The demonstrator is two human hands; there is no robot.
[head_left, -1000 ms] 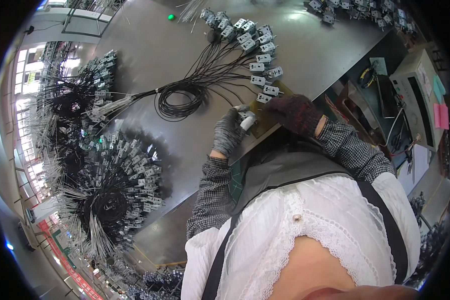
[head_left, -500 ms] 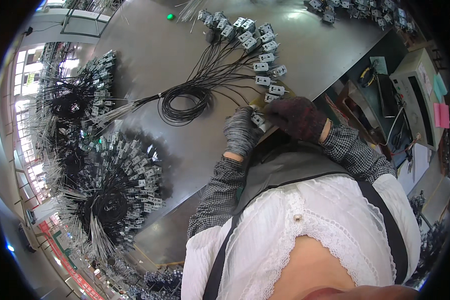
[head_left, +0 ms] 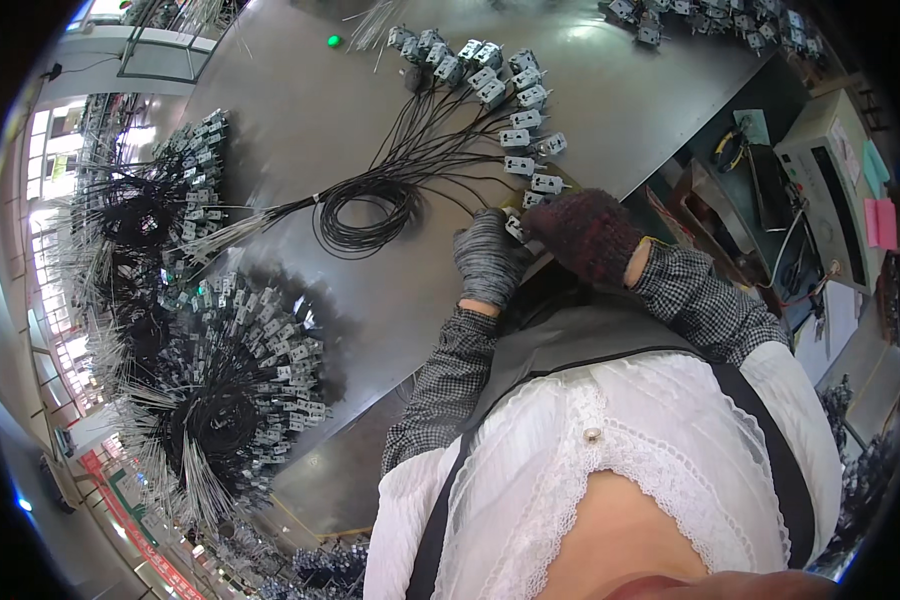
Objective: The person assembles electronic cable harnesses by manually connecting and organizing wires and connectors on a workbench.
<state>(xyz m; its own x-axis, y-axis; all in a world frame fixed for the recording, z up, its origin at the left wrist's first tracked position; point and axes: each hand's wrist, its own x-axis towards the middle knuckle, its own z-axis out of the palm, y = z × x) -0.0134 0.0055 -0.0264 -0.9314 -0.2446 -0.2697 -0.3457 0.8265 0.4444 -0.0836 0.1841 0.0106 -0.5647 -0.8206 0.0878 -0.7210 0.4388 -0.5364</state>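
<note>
My left hand (head_left: 488, 262), in a grey knit glove, is closed round a small grey connector (head_left: 514, 229) at the table's near edge. Against the connector's right side press the closed fingers of my right hand (head_left: 584, 236), in a dark maroon glove. What those fingertips hold is hidden. Black cables (head_left: 450, 135) fan out beyond my hands, most ending in similar grey connectors (head_left: 518, 138). They gather into a coil (head_left: 404, 205) lying flat, with pale wire ends (head_left: 232, 228) trailing left.
Coiled cable bundles (head_left: 290, 340) with connectors stand at the table's left edge. More connectors (head_left: 735, 15) lie at the far right. Right of the table, a pale box-shaped machine (head_left: 828, 195) and yellow-handled pliers (head_left: 732, 150) are near. A green ball (head_left: 335, 41) lies far left.
My right hand has tilted and shifted slightly left over the connector. My left hand stays almost in place, its fingers a little higher. The whole view has moved slightly.
</note>
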